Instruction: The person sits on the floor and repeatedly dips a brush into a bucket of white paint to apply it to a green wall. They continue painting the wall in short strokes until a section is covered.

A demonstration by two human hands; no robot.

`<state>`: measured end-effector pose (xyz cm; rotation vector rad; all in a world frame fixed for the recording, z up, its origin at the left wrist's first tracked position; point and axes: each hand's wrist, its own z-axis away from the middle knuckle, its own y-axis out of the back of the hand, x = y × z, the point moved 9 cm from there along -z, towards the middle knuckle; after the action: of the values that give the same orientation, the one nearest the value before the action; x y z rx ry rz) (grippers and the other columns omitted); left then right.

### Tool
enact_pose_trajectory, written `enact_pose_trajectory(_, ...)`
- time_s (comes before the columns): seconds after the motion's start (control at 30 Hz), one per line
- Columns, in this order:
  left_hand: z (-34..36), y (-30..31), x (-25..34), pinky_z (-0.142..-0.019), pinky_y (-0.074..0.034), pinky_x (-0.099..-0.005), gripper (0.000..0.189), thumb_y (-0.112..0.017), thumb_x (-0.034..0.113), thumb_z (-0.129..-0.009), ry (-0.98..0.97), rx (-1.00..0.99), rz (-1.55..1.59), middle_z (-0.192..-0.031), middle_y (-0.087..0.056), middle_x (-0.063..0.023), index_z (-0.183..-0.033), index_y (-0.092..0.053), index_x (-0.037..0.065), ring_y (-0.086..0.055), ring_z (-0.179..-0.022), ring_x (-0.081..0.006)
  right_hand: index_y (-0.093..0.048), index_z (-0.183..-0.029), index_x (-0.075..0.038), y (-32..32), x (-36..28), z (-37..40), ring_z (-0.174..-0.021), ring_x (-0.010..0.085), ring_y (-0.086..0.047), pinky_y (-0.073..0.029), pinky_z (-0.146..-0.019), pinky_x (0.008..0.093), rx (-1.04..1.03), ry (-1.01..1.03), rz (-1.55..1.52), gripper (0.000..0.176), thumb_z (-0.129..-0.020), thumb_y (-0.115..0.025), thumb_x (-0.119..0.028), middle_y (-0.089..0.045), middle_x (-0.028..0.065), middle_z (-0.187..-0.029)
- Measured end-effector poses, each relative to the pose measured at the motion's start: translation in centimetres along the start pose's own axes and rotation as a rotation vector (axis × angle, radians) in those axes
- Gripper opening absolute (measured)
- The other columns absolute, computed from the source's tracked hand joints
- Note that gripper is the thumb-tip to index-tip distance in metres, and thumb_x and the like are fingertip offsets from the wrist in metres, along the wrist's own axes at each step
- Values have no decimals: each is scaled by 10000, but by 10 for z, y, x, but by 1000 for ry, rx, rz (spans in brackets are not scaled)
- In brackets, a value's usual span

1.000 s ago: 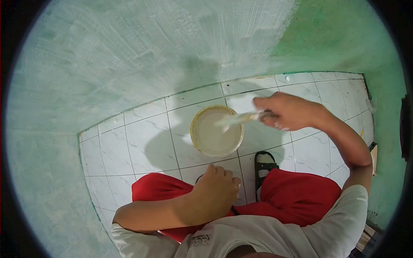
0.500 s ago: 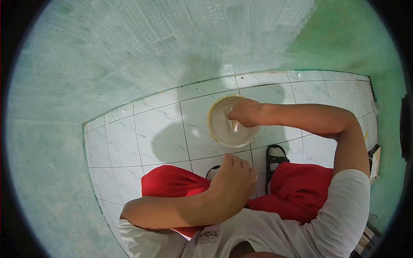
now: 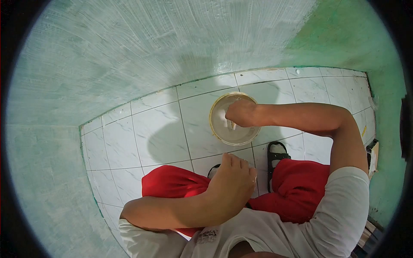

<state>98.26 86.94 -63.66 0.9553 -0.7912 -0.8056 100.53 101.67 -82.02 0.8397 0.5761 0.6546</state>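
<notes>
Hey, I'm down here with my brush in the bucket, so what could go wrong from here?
Drips are the likeliest: your right hand has the brush inside the bucket, and bare tiles surround it, so pale liquid could spatter them as the brush comes out. The bucket could also tip if your wrist, which crosses its rim, catches it, or if your right sandal, close by, knocks it.

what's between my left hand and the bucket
In the head view, only bare floor tile and a grout line show between your left hand and the near rim of the bucket.
</notes>
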Motion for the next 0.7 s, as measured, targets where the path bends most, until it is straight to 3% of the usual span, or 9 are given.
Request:
enact_pose_trajectory(0.3,2,-3,0,-887,-446,-413,331,-638,293,-907,-2,-88,30,-1005,-638,-178,-1055,-635,-4,-596,-987,-311,-749,-850,20,8,-4,-1,-885,364,-722,-583,-755,451,49,11,-20,133,-768,-657,-32,-729,212,-921)
enact_pose_trajectory(0.7,1,-2,-2,-857,-446,-406,358,-663,320,-893,2,-2,-20,-964,-632,-150,-1053,-641,0,-587,-954,-292,-742,-841,8,4,-4,-4,-816,362,-728,-589,-697,441,92,39,-2,132,-750,-649,-12,-724,216,-850)
